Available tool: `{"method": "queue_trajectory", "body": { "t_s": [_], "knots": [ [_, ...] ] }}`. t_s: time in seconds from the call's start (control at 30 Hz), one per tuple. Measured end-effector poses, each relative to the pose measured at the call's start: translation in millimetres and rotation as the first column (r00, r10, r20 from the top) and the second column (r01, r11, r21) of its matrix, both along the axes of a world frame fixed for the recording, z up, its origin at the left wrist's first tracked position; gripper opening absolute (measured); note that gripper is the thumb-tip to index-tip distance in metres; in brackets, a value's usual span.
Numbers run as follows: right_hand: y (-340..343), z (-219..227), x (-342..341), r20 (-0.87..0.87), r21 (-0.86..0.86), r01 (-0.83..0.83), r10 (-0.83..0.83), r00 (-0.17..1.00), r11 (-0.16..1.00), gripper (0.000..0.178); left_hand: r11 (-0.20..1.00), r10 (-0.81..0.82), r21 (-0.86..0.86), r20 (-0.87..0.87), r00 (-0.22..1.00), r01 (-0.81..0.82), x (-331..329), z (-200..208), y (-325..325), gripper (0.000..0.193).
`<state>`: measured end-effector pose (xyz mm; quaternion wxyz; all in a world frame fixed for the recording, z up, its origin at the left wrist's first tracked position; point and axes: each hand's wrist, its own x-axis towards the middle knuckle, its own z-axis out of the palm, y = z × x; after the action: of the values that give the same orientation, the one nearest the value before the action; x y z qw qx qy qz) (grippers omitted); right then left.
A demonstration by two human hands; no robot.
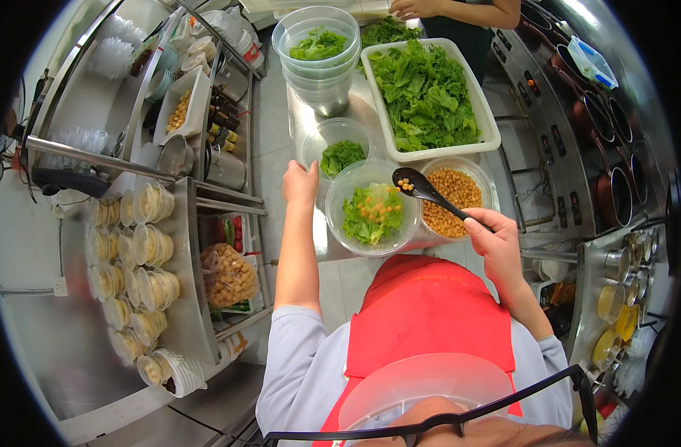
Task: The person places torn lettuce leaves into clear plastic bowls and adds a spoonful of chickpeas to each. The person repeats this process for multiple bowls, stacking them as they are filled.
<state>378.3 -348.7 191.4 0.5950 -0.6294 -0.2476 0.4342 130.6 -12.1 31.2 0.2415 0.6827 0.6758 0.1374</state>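
My right hand (pixel 497 242) grips the handle of a black spoon (pixel 445 200). A few small golden bean-like pieces lie in its bowl, which is over the gap between a clear tub of such golden pieces (pixel 452 186) and a clear plastic bowl (pixel 409 223) of lettuce. Orange-looking pieces show blurred over that lettuce (pixel 370 216). Just behind is another clear bowl (pixel 311 141) with chopped greens (pixel 342 156). My left hand (pixel 302 182) is closed at that rear bowl's left rim, its fingertips partly hidden.
A white bin (pixel 491 127) of leafy lettuce and a stack of clear bowls (pixel 318 78) stand on the metal table (pixel 318 237). Across it are a person's hand and arm (pixel 467 11). Shelves with lidded cups (pixel 154 246) stand left; pans (pixel 620 194) and a stove are right.
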Motion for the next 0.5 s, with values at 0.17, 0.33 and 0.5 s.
{"method": "queue_trajectory", "body": {
  "t_s": [0.17,0.33,0.5],
  "knots": [
    [-13,-18,21,-0.297,0.04,0.11,-0.093,0.95,0.993,0.02,1.0,0.013,-0.012,0.337,0.941,-0.009,-2,-17,15,0.031],
    [-29,-76,37,0.469,-0.123,0.049,0.015,0.883,0.991,0.021,0.971,0.217,-0.137,0.855,0.471,-0.198,-17,13,4,0.024],
    [-40,-138,25,0.824,-0.319,-0.061,0.309,0.476,0.946,0.027,0.993,0.045,-0.017,0.968,0.249,-0.115,-50,93,-38,0.023]
  ]
}}
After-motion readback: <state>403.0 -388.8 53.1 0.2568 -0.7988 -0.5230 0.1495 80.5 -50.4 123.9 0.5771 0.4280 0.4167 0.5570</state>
